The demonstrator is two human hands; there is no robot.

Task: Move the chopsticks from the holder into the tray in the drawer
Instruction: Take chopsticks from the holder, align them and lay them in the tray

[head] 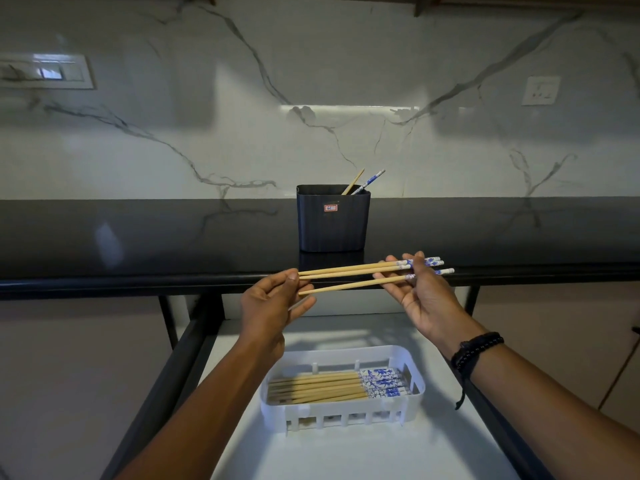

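Three wooden chopsticks (349, 276) with blue-and-white ends lie level between my hands, above the open drawer and in front of the counter edge. My left hand (273, 306) pinches their plain tips. My right hand (420, 292) grips them near the patterned ends. A dark ribbed holder (332, 226) stands on the black counter behind them, with two chopsticks (363, 181) leaning out of its right side. Below, a white slotted tray (414, 398) sits in the drawer and holds several chopsticks (329, 386) laid side by side, patterned ends to the right.
The black counter (138, 237) runs across the view, backed by a marble wall with a switch plate (45, 71) at left and a socket (540, 90) at right. The drawer's white floor (346, 455) lies between dark side rails.
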